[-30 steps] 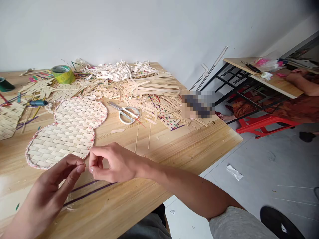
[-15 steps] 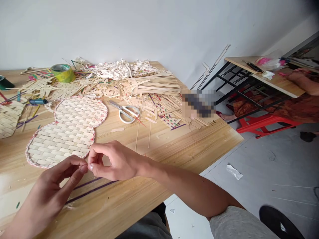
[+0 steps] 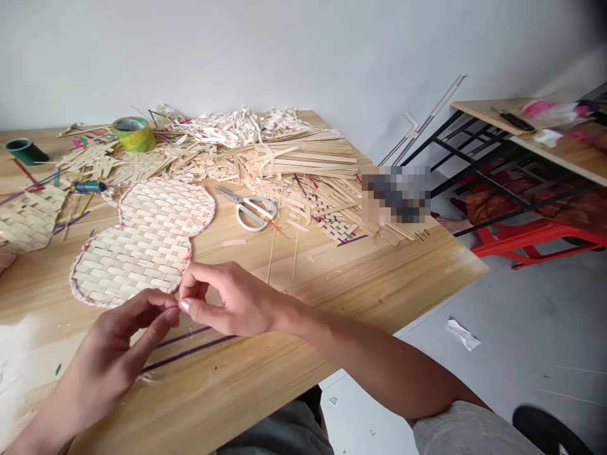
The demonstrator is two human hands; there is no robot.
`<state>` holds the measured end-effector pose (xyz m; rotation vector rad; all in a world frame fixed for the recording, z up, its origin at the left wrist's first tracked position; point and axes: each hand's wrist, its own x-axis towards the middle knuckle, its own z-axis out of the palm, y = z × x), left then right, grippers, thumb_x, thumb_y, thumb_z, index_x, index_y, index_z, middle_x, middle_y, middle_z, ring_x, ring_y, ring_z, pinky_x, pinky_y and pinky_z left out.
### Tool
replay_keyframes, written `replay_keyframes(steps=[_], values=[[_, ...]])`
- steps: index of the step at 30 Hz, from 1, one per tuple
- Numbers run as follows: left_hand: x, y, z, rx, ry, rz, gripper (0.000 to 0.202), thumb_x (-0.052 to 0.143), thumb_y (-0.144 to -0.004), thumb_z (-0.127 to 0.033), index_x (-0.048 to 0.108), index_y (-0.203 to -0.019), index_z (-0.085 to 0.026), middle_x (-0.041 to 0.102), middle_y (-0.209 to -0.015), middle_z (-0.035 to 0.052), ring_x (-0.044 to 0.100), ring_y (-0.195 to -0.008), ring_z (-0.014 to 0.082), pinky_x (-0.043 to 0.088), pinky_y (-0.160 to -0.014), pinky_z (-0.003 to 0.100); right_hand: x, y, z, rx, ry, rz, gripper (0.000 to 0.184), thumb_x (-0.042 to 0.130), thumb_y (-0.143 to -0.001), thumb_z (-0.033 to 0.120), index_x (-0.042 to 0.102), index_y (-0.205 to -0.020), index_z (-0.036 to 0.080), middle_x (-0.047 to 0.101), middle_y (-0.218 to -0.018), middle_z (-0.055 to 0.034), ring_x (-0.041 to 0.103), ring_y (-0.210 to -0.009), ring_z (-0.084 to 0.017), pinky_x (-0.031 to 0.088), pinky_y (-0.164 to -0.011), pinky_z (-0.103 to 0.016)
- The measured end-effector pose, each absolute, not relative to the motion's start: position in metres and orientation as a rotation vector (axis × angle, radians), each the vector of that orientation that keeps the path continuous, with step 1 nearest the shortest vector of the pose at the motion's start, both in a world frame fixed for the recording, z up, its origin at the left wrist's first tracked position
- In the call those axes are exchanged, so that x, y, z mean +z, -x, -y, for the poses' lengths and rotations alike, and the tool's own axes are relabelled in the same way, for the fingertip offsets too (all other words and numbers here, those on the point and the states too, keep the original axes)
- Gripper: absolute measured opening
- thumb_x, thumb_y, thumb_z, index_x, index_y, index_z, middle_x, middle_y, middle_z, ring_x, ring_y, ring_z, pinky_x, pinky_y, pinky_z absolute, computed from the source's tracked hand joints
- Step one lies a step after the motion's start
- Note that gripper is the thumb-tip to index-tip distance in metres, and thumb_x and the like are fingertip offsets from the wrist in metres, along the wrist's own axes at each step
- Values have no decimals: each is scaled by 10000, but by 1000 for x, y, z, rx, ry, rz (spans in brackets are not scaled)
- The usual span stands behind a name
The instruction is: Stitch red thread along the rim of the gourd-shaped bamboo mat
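My left hand and my right hand meet fingertip to fingertip just above the wooden table, both pinched on something too thin to make out. Two purple strips lie on the table under them. Just beyond the fingertips lies a gourd-shaped woven mat with a pink-trimmed edge. White-handled scissors rest to the mat's right.
A heap of pale strips and offcuts covers the table's back. A yellow-green tape roll and a dark green roll stand far left. Another woven piece lies at left. A second table and red stool stand at right.
The view has shifted, so everything sits further right in the frame. My fingertips have closed together into a tighter pinch at the mat's near edge.
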<state>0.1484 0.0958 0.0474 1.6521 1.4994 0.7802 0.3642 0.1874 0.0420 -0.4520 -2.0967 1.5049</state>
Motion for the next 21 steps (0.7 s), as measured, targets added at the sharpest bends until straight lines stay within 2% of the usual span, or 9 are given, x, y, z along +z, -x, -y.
replay_keyframes(steps=[6, 12, 21], values=[[49, -150, -92, 824, -1595, -1467, 285, 619, -1036, -469, 716, -983, -206, 700, -805, 12, 575, -666, 130, 442, -590, 204, 40, -364, -184, 1514, 475, 2066, 80, 600, -1012, 227, 562, -949, 197, 685, -895, -25, 633, -838, -162, 498, -813, -287], [50, -151, -89, 866, -1549, -1474, 280, 620, -1043, -462, 704, -980, -203, 686, -819, 14, 597, -716, 140, 462, -637, 220, 40, -366, -182, 1543, 466, 2015, 95, 614, -978, 200, 549, -909, 199, 660, -857, -7, 618, -820, -152, 497, -807, -282], [51, -152, -89, 839, -1539, -1485, 284, 612, -1042, -463, 705, -987, -201, 702, -799, 22, 602, -668, 138, 441, -565, 217, 41, -366, -181, 1548, 485, 2036, 105, 623, -954, 203, 542, -887, 207, 657, -841, 1, 608, -806, -154, 479, -786, -281]])
